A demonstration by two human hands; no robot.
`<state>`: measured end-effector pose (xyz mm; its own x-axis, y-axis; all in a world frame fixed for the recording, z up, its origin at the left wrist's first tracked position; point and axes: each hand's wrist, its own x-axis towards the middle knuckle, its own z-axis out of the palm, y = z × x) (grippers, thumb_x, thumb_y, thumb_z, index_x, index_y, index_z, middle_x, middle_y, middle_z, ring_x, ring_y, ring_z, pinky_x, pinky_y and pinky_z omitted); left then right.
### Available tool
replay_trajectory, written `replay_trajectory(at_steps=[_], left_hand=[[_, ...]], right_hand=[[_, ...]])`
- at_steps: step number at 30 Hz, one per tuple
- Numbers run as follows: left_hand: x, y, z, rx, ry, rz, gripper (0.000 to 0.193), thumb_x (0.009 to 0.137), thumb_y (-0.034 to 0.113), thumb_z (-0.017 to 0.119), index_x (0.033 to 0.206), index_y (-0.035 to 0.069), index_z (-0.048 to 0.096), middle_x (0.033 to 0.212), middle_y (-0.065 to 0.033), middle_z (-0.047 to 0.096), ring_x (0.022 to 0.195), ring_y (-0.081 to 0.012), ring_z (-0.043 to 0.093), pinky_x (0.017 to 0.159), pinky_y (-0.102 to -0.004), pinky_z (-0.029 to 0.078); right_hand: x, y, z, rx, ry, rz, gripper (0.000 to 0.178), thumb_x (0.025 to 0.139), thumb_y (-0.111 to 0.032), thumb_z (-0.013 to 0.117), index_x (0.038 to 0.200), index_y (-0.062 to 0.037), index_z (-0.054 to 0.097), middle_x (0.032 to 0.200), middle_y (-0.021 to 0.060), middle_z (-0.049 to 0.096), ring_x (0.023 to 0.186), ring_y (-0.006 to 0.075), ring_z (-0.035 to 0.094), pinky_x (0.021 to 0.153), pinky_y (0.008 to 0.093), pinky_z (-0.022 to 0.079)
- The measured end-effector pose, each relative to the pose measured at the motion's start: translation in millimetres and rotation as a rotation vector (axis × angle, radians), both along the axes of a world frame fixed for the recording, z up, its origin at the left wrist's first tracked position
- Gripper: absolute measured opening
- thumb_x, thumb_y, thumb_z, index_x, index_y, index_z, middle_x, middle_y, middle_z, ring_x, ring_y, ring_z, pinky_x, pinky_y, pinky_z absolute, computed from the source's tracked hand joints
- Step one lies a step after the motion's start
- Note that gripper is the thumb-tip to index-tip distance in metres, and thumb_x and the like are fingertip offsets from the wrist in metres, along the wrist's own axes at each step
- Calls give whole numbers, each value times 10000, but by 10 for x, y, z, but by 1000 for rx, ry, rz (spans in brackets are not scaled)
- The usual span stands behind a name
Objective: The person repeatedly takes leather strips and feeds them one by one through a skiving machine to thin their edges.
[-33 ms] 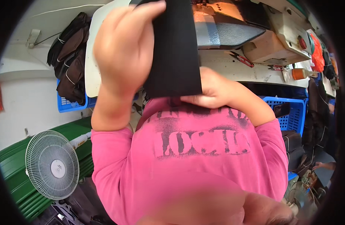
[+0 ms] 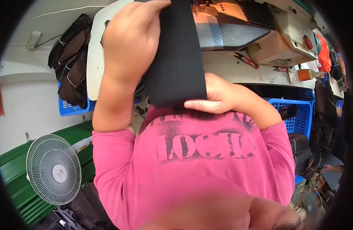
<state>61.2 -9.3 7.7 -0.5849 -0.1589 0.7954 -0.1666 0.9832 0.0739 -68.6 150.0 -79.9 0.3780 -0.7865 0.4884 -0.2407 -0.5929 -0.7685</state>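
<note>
Okay, you've got one black panel (image 2: 176, 57) up between both hands, its lower edge in front of your pink shirt (image 2: 207, 149) and its upper end running out of view. It covers part of the near edge of the worktop (image 2: 268, 78). Your right hand (image 2: 218, 94) pinches the panel's lower right corner, thumb flat on the front, the other fingers hidden behind. Your left hand (image 2: 132, 38) lies along the left edge, a fingertip reaching onto the face near the top; can't tell if it's pinching or just pressing, the rest of the fingers being tucked out of sight.

Progress: the panel's in hand, looks like mid-handling, not laid down. No clear seam or trim shows on the side facing you, so can't call how much is done; my guess is there's more to do. The sewing machine (image 2: 287, 40) sits past the panel's right edge, apart from your hands. Red-handled snips (image 2: 247, 60) lie on the worktop in front of the machine, neither hand on them. Dark tied bundles (image 2: 75, 65) are heaped over a blue basket (image 2: 69, 107) off the worktop's left edge; can't tell whether they're finished pieces
</note>
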Motion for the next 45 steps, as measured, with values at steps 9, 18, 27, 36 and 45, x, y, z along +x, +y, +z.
replay_trajectory(at_steps=[9,18,27,36,45], left_hand=[[-451,-109,-189,-87,-339,-79,223,795,15,583,953,82,727,912,-91,684,851,-287,637,776,-397,502],[-542,92,-171,-14,-422,134,270,822,155,604,1061,75,698,1048,-118,664,952,-319,608,852,-413,493],[-586,71,-157,1,-400,167,230,816,225,681,983,75,731,967,-98,716,898,-297,652,837,-384,508],[-601,19,-155,164,-415,156,304,781,287,761,1025,107,744,1058,-53,719,979,-233,636,882,-332,494],[-601,-63,-264,213,-361,153,367,778,431,712,1048,185,752,1196,-97,673,1195,-253,569,969,-426,382]], right_hand=[[-13,292,-220,270,-331,-1,268,966,-227,591,875,24,603,719,79,580,680,158,534,660,319,465],[-125,328,-261,564,-683,184,313,987,-176,557,1217,36,585,1177,60,637,1105,133,554,971,307,437],[-176,380,-262,579,-742,142,304,982,-162,563,1210,37,589,1174,62,644,1101,133,562,976,308,438],[-215,384,-308,476,-714,101,259,965,-148,588,1128,46,643,1137,73,661,1052,138,587,936,303,464],[-250,428,-283,467,-868,69,275,959,-136,589,1170,38,616,1145,77,657,1078,150,583,955,319,460]])
